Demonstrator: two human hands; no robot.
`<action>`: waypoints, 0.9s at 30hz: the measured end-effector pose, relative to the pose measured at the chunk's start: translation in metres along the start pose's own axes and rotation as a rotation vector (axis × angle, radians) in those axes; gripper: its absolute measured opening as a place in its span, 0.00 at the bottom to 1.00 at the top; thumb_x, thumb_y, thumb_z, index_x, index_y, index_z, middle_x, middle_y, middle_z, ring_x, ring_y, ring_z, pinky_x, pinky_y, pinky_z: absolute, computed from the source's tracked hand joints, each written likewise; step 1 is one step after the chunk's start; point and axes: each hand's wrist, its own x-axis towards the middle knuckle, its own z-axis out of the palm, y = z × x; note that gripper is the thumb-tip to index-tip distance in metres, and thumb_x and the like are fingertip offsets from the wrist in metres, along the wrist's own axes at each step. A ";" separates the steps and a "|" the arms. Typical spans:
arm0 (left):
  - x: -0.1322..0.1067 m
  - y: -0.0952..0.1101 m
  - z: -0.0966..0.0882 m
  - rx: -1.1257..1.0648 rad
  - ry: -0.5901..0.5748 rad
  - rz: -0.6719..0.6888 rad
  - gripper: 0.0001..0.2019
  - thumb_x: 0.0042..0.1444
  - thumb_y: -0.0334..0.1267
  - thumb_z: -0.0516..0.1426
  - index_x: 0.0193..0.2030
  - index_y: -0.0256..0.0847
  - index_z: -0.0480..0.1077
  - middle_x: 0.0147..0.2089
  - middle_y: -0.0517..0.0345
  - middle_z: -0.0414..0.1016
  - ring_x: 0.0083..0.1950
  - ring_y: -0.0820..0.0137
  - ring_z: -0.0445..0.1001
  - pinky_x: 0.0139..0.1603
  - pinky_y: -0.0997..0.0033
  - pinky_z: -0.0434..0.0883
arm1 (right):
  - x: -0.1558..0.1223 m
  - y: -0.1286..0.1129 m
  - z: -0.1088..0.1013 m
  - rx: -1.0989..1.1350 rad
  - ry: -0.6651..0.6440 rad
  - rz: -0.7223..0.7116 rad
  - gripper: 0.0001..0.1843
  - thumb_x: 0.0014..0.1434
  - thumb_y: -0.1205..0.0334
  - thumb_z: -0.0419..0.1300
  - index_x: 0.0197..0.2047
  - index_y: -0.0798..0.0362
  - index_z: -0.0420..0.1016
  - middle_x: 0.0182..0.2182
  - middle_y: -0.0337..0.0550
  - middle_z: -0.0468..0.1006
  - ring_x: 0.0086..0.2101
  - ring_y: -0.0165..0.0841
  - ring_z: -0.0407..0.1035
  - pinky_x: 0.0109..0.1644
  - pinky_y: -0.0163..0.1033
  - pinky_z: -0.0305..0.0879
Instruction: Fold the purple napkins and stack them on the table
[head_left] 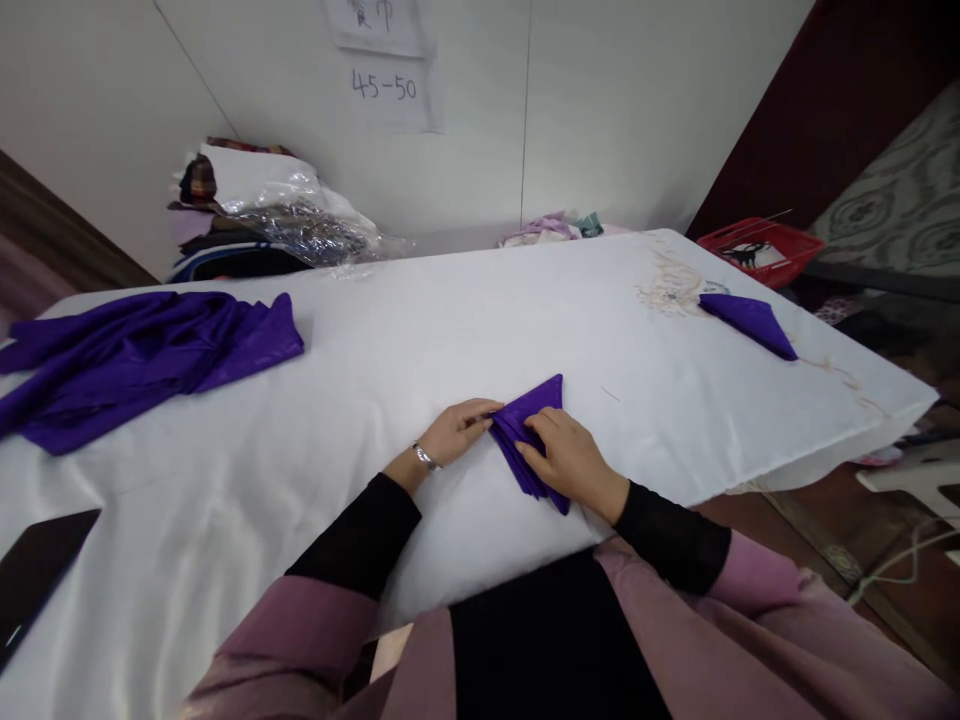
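A purple cloth napkin (534, 403), folded in pleats into a fan-like triangle, lies on the white tablecloth (450, 330) close to my body. My left hand (456, 430) pinches its pointed left corner between thumb and fingers. Over the napkin's right side rests my right hand (568, 452), its fingers curled and pressed on the folds. The pleated lower edges spread out below and between both hands. Part of the napkin is hidden under the right hand.
Loose purple cloths (165, 350) lie heaped at the left. A folded purple napkin (750, 322) sits at the right. A dark flat device (41, 570) lies near left. Plastic-wrapped fabrics (277, 215) stand by the wall; a red basket (761, 250) is beyond the right edge.
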 end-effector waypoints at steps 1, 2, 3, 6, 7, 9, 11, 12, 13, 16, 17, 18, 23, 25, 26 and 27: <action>0.002 -0.002 0.000 -0.002 0.004 0.023 0.14 0.57 0.39 0.51 0.48 0.45 0.72 0.50 0.55 0.75 0.49 0.67 0.73 0.52 0.65 0.69 | 0.002 0.000 0.000 -0.027 -0.014 0.005 0.10 0.60 0.58 0.54 0.40 0.54 0.69 0.35 0.47 0.71 0.37 0.39 0.65 0.41 0.43 0.62; 0.003 -0.004 0.001 0.001 0.012 0.047 0.13 0.57 0.39 0.52 0.46 0.44 0.73 0.48 0.55 0.76 0.49 0.68 0.73 0.53 0.65 0.69 | 0.003 0.000 0.000 -0.050 -0.033 0.009 0.08 0.61 0.59 0.53 0.40 0.54 0.69 0.34 0.47 0.71 0.36 0.39 0.65 0.40 0.42 0.62; 0.005 -0.005 0.002 0.007 0.022 0.067 0.12 0.57 0.39 0.52 0.45 0.44 0.74 0.47 0.55 0.76 0.48 0.68 0.73 0.53 0.65 0.69 | 0.004 0.000 0.001 -0.069 -0.055 0.013 0.07 0.61 0.61 0.52 0.39 0.54 0.69 0.34 0.46 0.71 0.36 0.38 0.65 0.39 0.41 0.62; 0.008 -0.009 0.007 0.031 0.061 0.079 0.10 0.56 0.37 0.53 0.41 0.45 0.75 0.45 0.56 0.77 0.46 0.69 0.75 0.51 0.66 0.71 | 0.006 0.000 0.003 -0.085 -0.100 0.033 0.09 0.63 0.65 0.49 0.38 0.53 0.70 0.33 0.45 0.72 0.35 0.35 0.67 0.37 0.38 0.61; 0.008 -0.009 0.008 0.040 0.071 0.074 0.10 0.55 0.36 0.54 0.40 0.45 0.75 0.44 0.56 0.77 0.45 0.69 0.75 0.50 0.67 0.71 | 0.006 0.000 0.003 -0.078 -0.103 0.038 0.09 0.64 0.65 0.48 0.38 0.53 0.70 0.33 0.44 0.72 0.34 0.35 0.67 0.37 0.38 0.61; 0.009 -0.010 0.010 0.059 0.090 0.064 0.09 0.54 0.34 0.54 0.37 0.45 0.75 0.43 0.57 0.77 0.44 0.70 0.75 0.48 0.68 0.71 | 0.006 0.001 0.005 -0.056 -0.096 0.043 0.09 0.64 0.64 0.48 0.39 0.53 0.70 0.34 0.44 0.73 0.34 0.34 0.68 0.36 0.37 0.61; 0.009 -0.010 0.011 0.080 0.111 0.055 0.08 0.53 0.32 0.54 0.35 0.44 0.75 0.41 0.58 0.77 0.42 0.71 0.75 0.47 0.70 0.71 | 0.006 0.001 0.008 -0.031 -0.092 0.037 0.09 0.64 0.64 0.49 0.39 0.53 0.69 0.34 0.43 0.74 0.35 0.34 0.68 0.36 0.37 0.60; 0.010 -0.010 0.012 0.093 0.120 0.048 0.08 0.52 0.30 0.54 0.35 0.44 0.74 0.40 0.59 0.77 0.41 0.71 0.74 0.46 0.70 0.71 | 0.006 0.001 0.009 -0.020 -0.092 0.033 0.09 0.64 0.64 0.49 0.39 0.53 0.69 0.34 0.43 0.74 0.35 0.34 0.68 0.36 0.37 0.60; 0.010 -0.009 0.013 0.108 0.126 0.038 0.09 0.51 0.29 0.54 0.34 0.44 0.73 0.39 0.59 0.76 0.40 0.72 0.74 0.45 0.71 0.71 | 0.006 0.001 0.010 -0.012 -0.094 0.030 0.09 0.64 0.64 0.48 0.39 0.53 0.69 0.34 0.43 0.74 0.35 0.34 0.68 0.36 0.37 0.60; 0.012 -0.005 0.014 0.171 0.125 -0.016 0.08 0.48 0.27 0.54 0.32 0.43 0.71 0.35 0.61 0.73 0.37 0.73 0.72 0.40 0.72 0.70 | 0.005 0.000 0.012 0.003 -0.104 0.027 0.10 0.64 0.64 0.47 0.40 0.53 0.69 0.34 0.43 0.74 0.35 0.34 0.69 0.36 0.37 0.60; 0.012 -0.004 0.014 0.195 0.123 -0.035 0.08 0.48 0.26 0.54 0.31 0.43 0.70 0.34 0.62 0.72 0.36 0.73 0.71 0.39 0.73 0.69 | 0.005 -0.001 0.012 0.003 -0.110 0.029 0.10 0.65 0.64 0.47 0.40 0.53 0.69 0.34 0.43 0.74 0.35 0.34 0.69 0.36 0.37 0.59; 0.013 -0.002 0.015 0.217 0.123 -0.051 0.07 0.47 0.26 0.54 0.30 0.43 0.69 0.32 0.62 0.71 0.35 0.73 0.70 0.37 0.73 0.68 | 0.006 -0.002 0.012 -0.001 -0.120 0.032 0.10 0.65 0.63 0.47 0.40 0.53 0.68 0.34 0.43 0.74 0.35 0.33 0.69 0.36 0.37 0.59; 0.014 0.001 0.015 0.252 0.133 -0.078 0.07 0.45 0.25 0.53 0.28 0.42 0.65 0.28 0.64 0.67 0.31 0.73 0.66 0.32 0.73 0.65 | 0.003 -0.010 0.007 -0.067 -0.206 0.038 0.16 0.62 0.49 0.52 0.42 0.54 0.67 0.34 0.45 0.73 0.33 0.35 0.68 0.31 0.36 0.55; 0.014 0.001 0.016 0.256 0.135 -0.081 0.07 0.45 0.25 0.53 0.28 0.42 0.65 0.28 0.64 0.66 0.30 0.73 0.66 0.32 0.73 0.65 | 0.001 -0.013 0.005 -0.107 -0.227 0.042 0.16 0.61 0.49 0.54 0.41 0.55 0.66 0.34 0.45 0.73 0.32 0.35 0.67 0.30 0.36 0.54; 0.014 0.001 0.016 0.259 0.135 -0.082 0.07 0.45 0.25 0.53 0.28 0.42 0.64 0.28 0.65 0.66 0.30 0.73 0.65 0.32 0.73 0.64 | -0.001 -0.014 0.005 -0.123 -0.233 0.042 0.14 0.61 0.52 0.54 0.41 0.55 0.66 0.34 0.45 0.73 0.32 0.35 0.67 0.30 0.36 0.54; 0.014 0.001 0.016 0.263 0.135 -0.084 0.07 0.44 0.25 0.53 0.28 0.42 0.64 0.28 0.65 0.65 0.30 0.73 0.65 0.32 0.73 0.64 | -0.003 -0.015 0.005 -0.136 -0.237 0.041 0.11 0.61 0.55 0.54 0.41 0.55 0.66 0.34 0.45 0.73 0.31 0.35 0.67 0.30 0.36 0.53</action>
